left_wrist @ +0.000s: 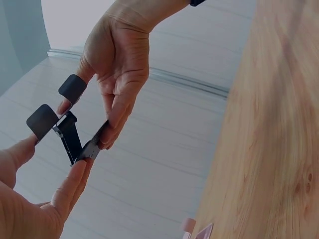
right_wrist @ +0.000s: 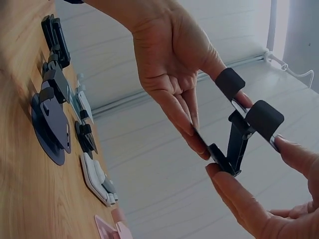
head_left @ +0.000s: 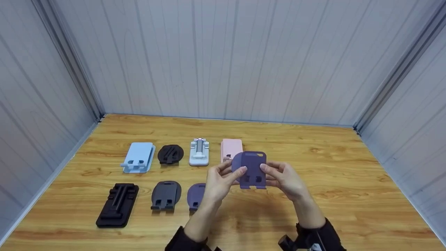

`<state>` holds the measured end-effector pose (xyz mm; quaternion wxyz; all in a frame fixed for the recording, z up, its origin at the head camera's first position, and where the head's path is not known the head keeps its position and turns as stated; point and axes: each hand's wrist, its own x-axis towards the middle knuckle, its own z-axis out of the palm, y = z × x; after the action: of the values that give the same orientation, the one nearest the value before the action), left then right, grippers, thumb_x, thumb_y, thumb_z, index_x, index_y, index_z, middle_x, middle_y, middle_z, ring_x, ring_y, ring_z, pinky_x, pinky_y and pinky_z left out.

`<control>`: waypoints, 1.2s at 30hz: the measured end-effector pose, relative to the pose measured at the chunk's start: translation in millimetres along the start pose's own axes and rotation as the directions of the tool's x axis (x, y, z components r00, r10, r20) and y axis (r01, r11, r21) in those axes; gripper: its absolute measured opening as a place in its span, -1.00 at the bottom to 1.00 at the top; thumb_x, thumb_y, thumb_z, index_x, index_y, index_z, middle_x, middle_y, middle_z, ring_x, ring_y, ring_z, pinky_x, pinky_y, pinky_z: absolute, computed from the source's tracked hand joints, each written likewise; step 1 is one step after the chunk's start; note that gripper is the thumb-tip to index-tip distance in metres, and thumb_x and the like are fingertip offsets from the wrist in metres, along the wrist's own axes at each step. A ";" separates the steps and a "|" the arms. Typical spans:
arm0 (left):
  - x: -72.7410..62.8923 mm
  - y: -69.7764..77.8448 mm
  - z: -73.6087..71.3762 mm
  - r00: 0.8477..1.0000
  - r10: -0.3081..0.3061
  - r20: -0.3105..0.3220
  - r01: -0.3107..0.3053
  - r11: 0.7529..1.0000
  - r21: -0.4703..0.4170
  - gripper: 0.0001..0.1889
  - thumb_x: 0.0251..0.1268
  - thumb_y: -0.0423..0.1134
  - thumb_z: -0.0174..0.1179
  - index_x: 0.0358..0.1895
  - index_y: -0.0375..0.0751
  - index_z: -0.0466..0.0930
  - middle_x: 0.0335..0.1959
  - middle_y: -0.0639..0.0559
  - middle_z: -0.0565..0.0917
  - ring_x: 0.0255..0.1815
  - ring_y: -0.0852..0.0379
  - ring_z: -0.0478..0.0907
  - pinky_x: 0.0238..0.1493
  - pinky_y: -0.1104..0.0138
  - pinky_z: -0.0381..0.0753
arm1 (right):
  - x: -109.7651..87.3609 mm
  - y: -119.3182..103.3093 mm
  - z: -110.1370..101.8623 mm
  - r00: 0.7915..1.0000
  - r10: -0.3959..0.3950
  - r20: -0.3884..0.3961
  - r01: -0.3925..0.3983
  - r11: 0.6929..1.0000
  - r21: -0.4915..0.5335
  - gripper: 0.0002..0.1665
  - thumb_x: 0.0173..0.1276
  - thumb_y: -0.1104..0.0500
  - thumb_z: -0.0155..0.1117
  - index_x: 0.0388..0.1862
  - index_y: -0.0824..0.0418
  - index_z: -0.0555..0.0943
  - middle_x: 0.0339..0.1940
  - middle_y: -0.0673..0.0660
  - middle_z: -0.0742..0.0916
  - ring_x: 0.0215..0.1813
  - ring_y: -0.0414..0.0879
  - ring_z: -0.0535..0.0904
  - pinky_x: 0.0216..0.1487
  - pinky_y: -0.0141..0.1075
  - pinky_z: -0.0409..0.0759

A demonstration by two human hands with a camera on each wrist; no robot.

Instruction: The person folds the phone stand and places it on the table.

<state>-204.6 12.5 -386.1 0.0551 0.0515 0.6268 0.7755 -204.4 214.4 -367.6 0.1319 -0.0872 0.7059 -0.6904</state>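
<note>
A purple folding phone stand is held up over the table between both hands. Its front plate, with two lips at the lower edge, stands apart from the round base behind it. My left hand grips the left side, thumb on the front plate and fingers behind. On the right side, my right hand pinches it the same way. Both wrist views show the stand from below, looking dark: its hinged arm joins the plate to the base, and curved lips stick out near the thumbs.
Several phone stands lie in two rows: light blue, round black, white and pink behind; black, dark grey and purple in front. My left forearm partly covers the purple one. Panel walls surround the wooden table.
</note>
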 end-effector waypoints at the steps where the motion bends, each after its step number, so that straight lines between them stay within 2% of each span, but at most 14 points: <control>1: -0.2 0.0 0.3 1.000 0.002 -0.004 -0.002 1.000 -0.006 -0.40 0.20 -0.32 0.34 0.24 -0.61 0.39 -0.07 -0.36 0.70 -0.26 0.16 0.72 -0.28 0.41 0.74 | -0.1 -0.1 0.5 1.000 -0.003 -0.008 0.003 1.000 -0.009 -0.30 0.50 0.14 0.11 0.31 0.71 0.21 -0.18 0.05 0.76 -0.16 -0.21 0.74 -0.05 -0.37 0.73; 6: -1.5 -0.7 2.1 0.999 0.009 -0.036 -0.010 1.000 -0.022 -0.43 0.19 -0.40 0.33 0.23 -0.63 0.39 -0.08 -0.39 0.70 -0.28 0.14 0.73 -0.30 0.40 0.75 | -1.0 -0.1 3.8 0.999 -0.015 -0.049 0.013 0.999 -0.036 -0.37 0.46 0.21 0.13 0.26 0.70 0.27 -0.22 0.03 0.77 -0.23 -0.23 0.73 -0.11 -0.39 0.74; 10: -3.3 -2.3 4.0 0.998 0.037 -0.060 -0.038 0.999 -0.016 -0.44 0.17 -0.46 0.31 0.22 -0.67 0.38 -0.11 -0.42 0.70 -0.30 0.11 0.75 -0.36 0.41 0.75 | -0.6 1.6 7.2 0.996 -0.026 -0.082 0.024 0.999 -0.025 -0.43 0.43 0.29 0.15 0.21 0.72 0.29 -0.28 0.01 0.78 -0.29 -0.25 0.73 -0.18 -0.41 0.75; 16: -4.6 -4.5 4.0 0.996 0.058 -0.069 -0.060 0.998 -0.018 -0.46 0.15 -0.51 0.30 0.19 -0.71 0.38 -0.17 -0.43 0.71 -0.30 0.05 0.76 -0.36 0.39 0.76 | 0.4 4.6 10.6 0.991 -0.043 -0.126 0.037 0.998 -0.049 -0.51 0.39 0.33 0.17 0.13 0.71 0.36 -0.34 0.00 0.77 -0.35 -0.26 0.72 -0.25 -0.42 0.75; 21: -3.7 -2.8 0.3 0.999 0.021 -0.031 -0.021 1.000 0.003 -0.44 0.19 -0.46 0.28 0.23 -0.67 0.35 -0.16 -0.35 0.72 -0.27 0.11 0.74 -0.33 0.40 0.76 | 2.6 6.7 12.7 0.986 -0.046 -0.163 0.037 0.998 -0.056 -0.53 0.38 0.33 0.18 0.12 0.68 0.39 -0.35 0.00 0.77 -0.35 -0.26 0.72 -0.26 -0.42 0.74; 24: -1.9 -1.4 -2.5 1.000 0.009 -0.008 -0.008 0.999 0.047 -0.43 0.25 -0.39 0.27 0.26 -0.62 0.35 -0.10 -0.32 0.70 -0.25 0.16 0.70 -0.29 0.38 0.76 | 5.7 8.9 14.2 0.983 -0.038 -0.178 0.033 0.999 -0.029 -0.53 0.39 0.33 0.17 0.13 0.68 0.37 -0.32 0.04 0.78 -0.34 -0.25 0.72 -0.24 -0.42 0.74; 28: 2.1 -0.5 -7.3 0.999 0.021 -0.039 -0.017 0.994 0.111 -0.44 0.31 -0.29 0.24 0.27 -0.58 0.36 0.02 -0.37 0.64 -0.19 0.18 0.65 -0.21 0.35 0.74 | 9.1 14.3 15.6 0.983 -0.015 -0.180 0.018 1.000 0.016 -0.53 0.41 0.33 0.15 0.14 0.68 0.35 -0.30 0.06 0.78 -0.33 -0.24 0.71 -0.24 -0.41 0.74; 30: 4.6 -0.5 -10.4 0.997 0.045 -0.069 -0.035 0.989 0.141 -0.46 0.33 -0.28 0.22 0.26 -0.59 0.37 0.04 -0.39 0.63 -0.15 0.15 0.63 -0.18 0.36 0.70 | 10.3 18.8 16.6 0.985 0.006 -0.174 -0.001 1.000 0.030 -0.53 0.41 0.34 0.15 0.14 0.68 0.35 -0.30 0.07 0.78 -0.34 -0.23 0.71 -0.24 -0.40 0.75; 32: 6.8 -0.1 -13.5 0.992 0.084 -0.097 -0.065 0.981 0.181 -0.48 0.34 -0.29 0.21 0.24 -0.60 0.37 0.06 -0.41 0.62 -0.08 0.03 0.63 -0.07 0.28 0.69 | 12.3 24.9 17.8 0.986 0.033 -0.166 -0.026 0.999 0.039 -0.54 0.41 0.35 0.14 0.14 0.69 0.35 -0.34 0.06 0.78 -0.35 -0.22 0.71 -0.24 -0.39 0.75; 36: 8.5 2.6 -17.5 0.975 0.175 -0.140 -0.129 0.950 0.286 -0.50 0.31 -0.33 0.23 0.21 -0.61 0.40 0.05 -0.42 0.61 0.07 -0.21 0.58 0.09 0.11 0.66 | 16.3 38.6 20.7 0.988 0.070 -0.138 -0.066 0.997 0.033 -0.52 0.40 0.35 0.13 0.14 0.71 0.34 -0.34 0.08 0.78 -0.33 -0.20 0.71 -0.20 -0.33 0.77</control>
<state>-215.6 -3.7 -387.1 -0.0642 0.0434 0.7249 0.6845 -211.3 191.0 -407.4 0.1073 -0.0129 0.7060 -0.6999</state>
